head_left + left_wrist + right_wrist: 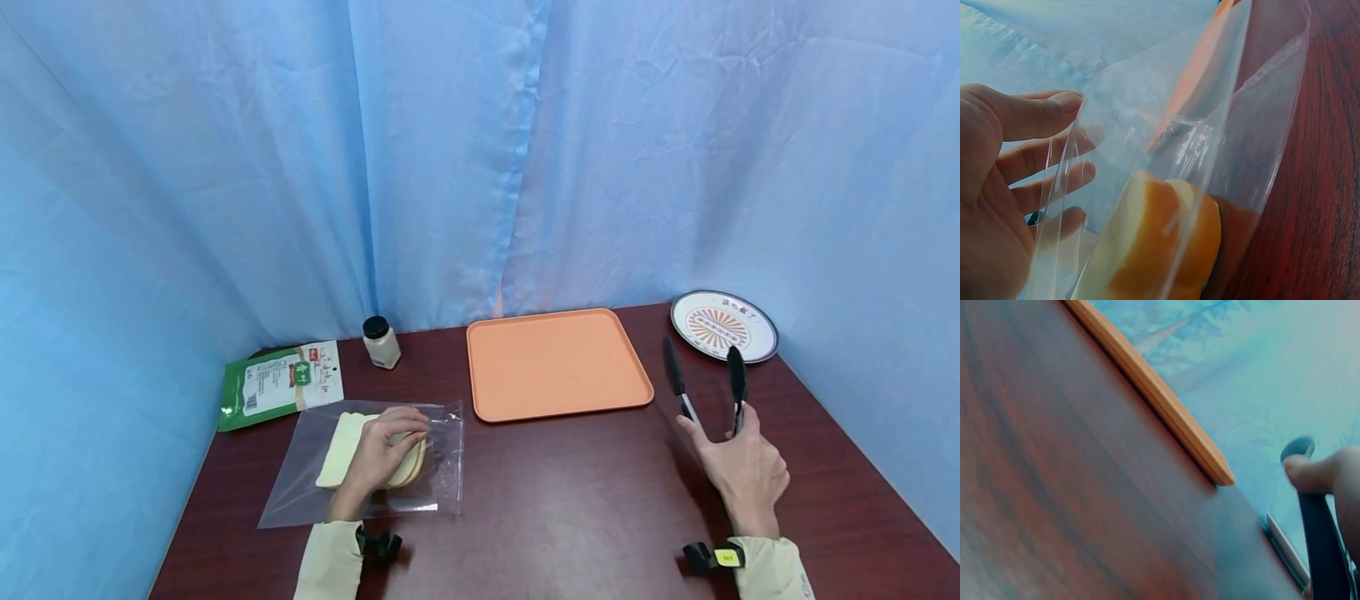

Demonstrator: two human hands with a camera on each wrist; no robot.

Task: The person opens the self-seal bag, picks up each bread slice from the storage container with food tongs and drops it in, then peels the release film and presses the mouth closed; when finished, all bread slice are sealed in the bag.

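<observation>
- nearest the cam: pale sleeves [330, 562] on both arms; blk wristbands [378, 544] w/ small mounts, R one w/ a yellow label
- L hand [382, 446]: over the bread, at near-L of the worktop [555, 508]; thumb & fingers pinch the film of a clear bag [296, 496]; L wrist view has thumb on one side of the film, other fingers spread behind it
- R hand [742, 471]: at R side of worktop; fingers grip the tongs [737, 379], thumb against one arm; tongs' arms spread apart in a V, blk tips pointing away twd the plate; whether a tip touches the plate, can't tell
- bread [341, 450]: pale slices w/ brown crust, inside the bag, flat on the worktop, partly under L hand; at least 2 thick pcs in L wrist view; exact no. can't tell
- green-&-white pouch [281, 379]: lying flat just behind bag's far-L corner; printed label up
- orange tray [555, 367]: mid-worktop, toward the back, betw. bag & tongs; bare, low rim
- jar [381, 343]: blk lid, pale contents; betw. pouch & tray, behind the bag
- plate [723, 325]: white, dark rim, orange sunburst print; far R, just beyond tongs' tips
- blue curtain [450, 150]: hangs behind & at both sides of the worktop
</observation>
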